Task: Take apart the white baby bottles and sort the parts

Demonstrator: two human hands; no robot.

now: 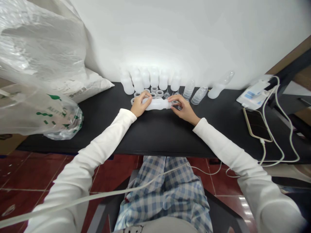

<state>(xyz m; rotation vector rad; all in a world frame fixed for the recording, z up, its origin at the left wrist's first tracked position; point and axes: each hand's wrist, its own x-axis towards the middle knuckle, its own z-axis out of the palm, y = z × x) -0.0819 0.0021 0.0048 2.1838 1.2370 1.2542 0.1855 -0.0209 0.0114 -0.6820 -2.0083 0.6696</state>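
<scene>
Just before the row of upright plastic bottles (154, 79), both hands grasp a translucent plastic bottle (157, 104) lying sideways: the left hand (139, 104) clasps its base, the right hand (184, 109) pinches its neck, seemingly steadying it, though fingers partly hide that end.

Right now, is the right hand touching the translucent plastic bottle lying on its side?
Touching: the head view shows the right hand with its fingers against the narrow end of the translucent plastic bottle, no gap between them.

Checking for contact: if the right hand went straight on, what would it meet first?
Probably the milky plastic bottle on its side; the right hand seems already at its neck.
</scene>
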